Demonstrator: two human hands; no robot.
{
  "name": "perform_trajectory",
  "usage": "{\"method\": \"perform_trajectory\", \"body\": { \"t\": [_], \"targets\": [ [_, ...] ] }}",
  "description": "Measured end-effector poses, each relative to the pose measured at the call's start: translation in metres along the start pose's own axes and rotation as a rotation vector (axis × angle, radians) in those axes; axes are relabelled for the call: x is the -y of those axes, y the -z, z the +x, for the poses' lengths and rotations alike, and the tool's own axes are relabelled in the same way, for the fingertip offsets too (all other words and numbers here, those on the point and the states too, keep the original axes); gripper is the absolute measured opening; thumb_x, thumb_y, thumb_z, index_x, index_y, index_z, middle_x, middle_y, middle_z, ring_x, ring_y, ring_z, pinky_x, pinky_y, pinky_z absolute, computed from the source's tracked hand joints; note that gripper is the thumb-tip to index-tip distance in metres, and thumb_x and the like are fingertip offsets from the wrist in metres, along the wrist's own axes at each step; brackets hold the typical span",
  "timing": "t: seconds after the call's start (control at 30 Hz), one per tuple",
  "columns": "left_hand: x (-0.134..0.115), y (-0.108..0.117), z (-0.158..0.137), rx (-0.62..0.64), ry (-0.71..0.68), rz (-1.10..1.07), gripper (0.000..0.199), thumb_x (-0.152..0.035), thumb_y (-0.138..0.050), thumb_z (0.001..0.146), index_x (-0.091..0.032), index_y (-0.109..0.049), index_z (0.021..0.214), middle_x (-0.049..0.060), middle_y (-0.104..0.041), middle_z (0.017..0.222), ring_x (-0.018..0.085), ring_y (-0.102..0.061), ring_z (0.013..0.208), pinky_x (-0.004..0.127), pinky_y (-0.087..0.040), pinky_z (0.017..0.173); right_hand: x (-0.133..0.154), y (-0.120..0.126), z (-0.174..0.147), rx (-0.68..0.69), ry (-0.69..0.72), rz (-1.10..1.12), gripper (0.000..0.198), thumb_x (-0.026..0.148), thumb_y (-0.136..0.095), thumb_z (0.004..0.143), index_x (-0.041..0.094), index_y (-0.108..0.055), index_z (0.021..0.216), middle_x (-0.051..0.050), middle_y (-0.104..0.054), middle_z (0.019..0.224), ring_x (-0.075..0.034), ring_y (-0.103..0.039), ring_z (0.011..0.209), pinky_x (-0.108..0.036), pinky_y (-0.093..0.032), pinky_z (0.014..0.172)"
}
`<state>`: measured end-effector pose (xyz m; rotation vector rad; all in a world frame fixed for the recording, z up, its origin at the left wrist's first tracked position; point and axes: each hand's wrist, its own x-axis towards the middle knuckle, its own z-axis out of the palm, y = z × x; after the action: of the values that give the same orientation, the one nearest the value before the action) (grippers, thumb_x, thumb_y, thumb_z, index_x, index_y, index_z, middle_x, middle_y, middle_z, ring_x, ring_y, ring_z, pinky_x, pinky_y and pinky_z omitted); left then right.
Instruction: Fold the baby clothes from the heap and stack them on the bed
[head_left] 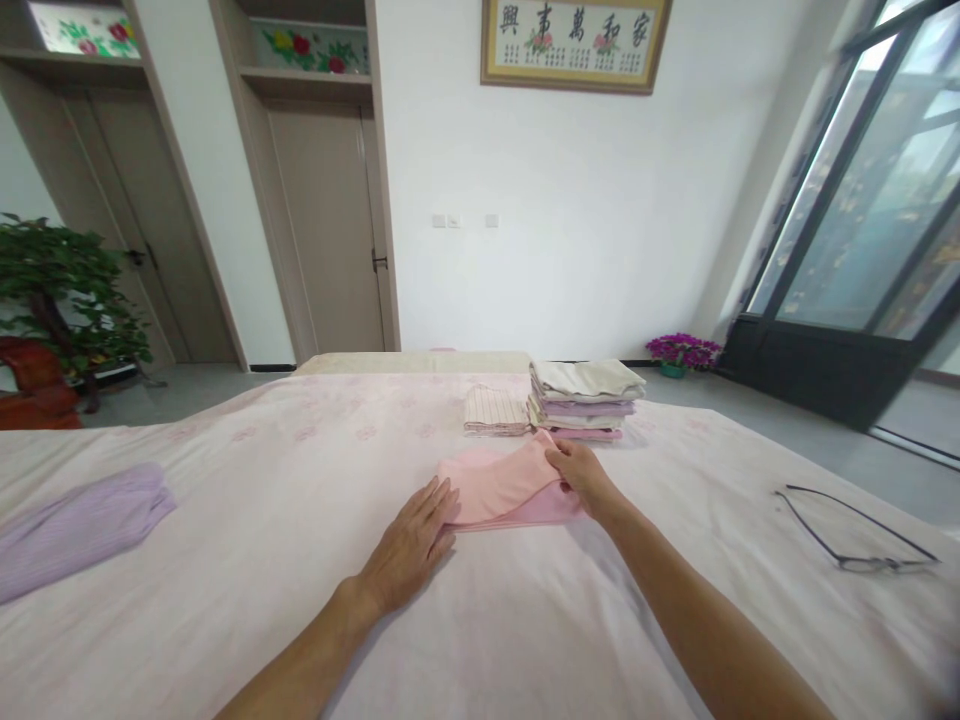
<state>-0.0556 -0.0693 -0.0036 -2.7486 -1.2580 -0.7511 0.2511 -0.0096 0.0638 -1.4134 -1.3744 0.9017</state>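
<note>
A pink cloth garment [491,490], partly folded, lies on the pale flowered bed sheet [285,560] in front of me. My left hand [416,530] rests flat on its left edge, fingers stretched out. At the upper right, my right hand [581,475] pinches a corner of the garment and holds it slightly raised. Below that lifted layer, more pink fabric spreads on the sheet. Just beyond are a folded striped cloth [495,411] and a neat stack of folded clothes [585,400], cream on top with lilac and pink layers under it.
To the far left lies a lilac striped garment [82,525]. Eyeglasses [862,535] sit at the right, near the sheet's edge. Beyond the bed stand a pot of purple flowers [682,352], a leafy plant [67,290] and a closed door [330,220].
</note>
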Motion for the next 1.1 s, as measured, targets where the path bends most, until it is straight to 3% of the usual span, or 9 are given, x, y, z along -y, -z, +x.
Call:
{"method": "perform_trajectory", "body": {
  "t": [0.2,0.37,0.47,0.57,0.77,0.93,1.03,1.1],
  "targets": [
    [0.002,-0.002,0.0,0.13,-0.057,-0.003,0.058,-0.042,-0.037,0.1,-0.029,-0.02,0.153,0.003,-0.02,0.159,0.023,-0.014,0.147,0.047,-0.024,0.119,-0.017,0.019,-0.001,-0.037,0.005,-0.116,0.036,0.029,-0.047,0.071,0.013,-0.068,0.095,0.001,-0.059,0.06,-0.011,-0.047,0.047,-0.02,-0.032,0.042],
    [0.002,-0.001,0.001,0.172,-0.049,-0.021,0.057,-0.043,-0.037,0.1,-0.032,-0.019,0.153,0.0,-0.02,0.159,0.023,-0.013,0.148,0.045,-0.022,0.12,-0.031,0.03,-0.002,-0.158,0.021,-0.539,0.044,0.027,-0.047,0.078,0.015,-0.067,0.114,-0.007,-0.072,0.094,-0.022,-0.065,0.085,-0.026,-0.047,0.07],
    [0.001,0.0,0.001,0.193,-0.042,-0.034,0.056,-0.044,-0.037,0.1,-0.034,-0.021,0.152,0.0,-0.02,0.159,0.023,-0.014,0.147,0.045,-0.022,0.119,-0.038,0.034,-0.001,-0.186,-0.005,-0.632,0.047,0.027,-0.047,0.081,0.014,-0.062,0.125,-0.012,-0.07,0.109,-0.025,-0.063,0.099,-0.031,-0.045,0.084],
    [0.0,0.0,0.001,0.217,-0.028,-0.041,0.054,-0.044,-0.037,0.1,-0.035,-0.023,0.151,-0.001,-0.02,0.159,0.023,-0.014,0.147,0.044,-0.022,0.119,-0.043,0.035,-0.003,-0.181,-0.019,-0.692,0.048,0.027,-0.047,0.084,0.016,-0.058,0.13,-0.013,-0.068,0.115,-0.027,-0.062,0.105,-0.034,-0.043,0.088],
    [0.0,0.001,0.002,0.262,-0.019,-0.03,0.054,-0.047,-0.035,0.1,-0.035,-0.023,0.151,0.0,-0.02,0.159,0.023,-0.014,0.147,0.045,-0.02,0.119,-0.047,0.031,-0.011,-0.129,0.013,-0.991,0.05,0.026,-0.044,0.089,0.022,-0.047,0.138,-0.011,-0.067,0.116,-0.027,-0.062,0.103,-0.034,-0.042,0.082],
    [-0.001,0.002,0.002,0.27,-0.011,-0.069,0.054,-0.047,-0.038,0.099,-0.035,-0.026,0.15,0.0,-0.022,0.158,0.022,-0.019,0.146,0.045,-0.019,0.119,-0.046,0.032,-0.018,-0.184,0.077,-1.165,0.042,0.028,-0.049,0.087,0.027,-0.054,0.129,-0.01,-0.062,0.115,-0.026,-0.058,0.103,-0.033,-0.041,0.079],
    [-0.001,0.001,0.003,0.236,0.057,-0.161,0.048,-0.046,-0.039,0.098,-0.033,-0.04,0.145,0.0,-0.033,0.155,0.02,-0.029,0.143,0.041,-0.023,0.118,-0.048,0.038,-0.017,-0.263,0.07,-1.157,0.058,0.038,-0.057,0.082,0.022,-0.048,0.137,-0.015,-0.057,0.123,-0.031,-0.053,0.111,-0.038,-0.041,0.085],
    [0.001,0.0,0.008,0.132,0.198,-0.243,0.044,-0.041,-0.043,0.097,-0.029,-0.051,0.138,0.002,-0.045,0.148,0.019,-0.042,0.136,0.035,-0.032,0.113,-0.053,0.045,-0.013,-0.257,-0.031,-1.077,0.075,0.048,-0.06,0.078,0.016,-0.039,0.143,-0.019,-0.054,0.129,-0.035,-0.051,0.116,-0.042,-0.042,0.086]
  ]
}}
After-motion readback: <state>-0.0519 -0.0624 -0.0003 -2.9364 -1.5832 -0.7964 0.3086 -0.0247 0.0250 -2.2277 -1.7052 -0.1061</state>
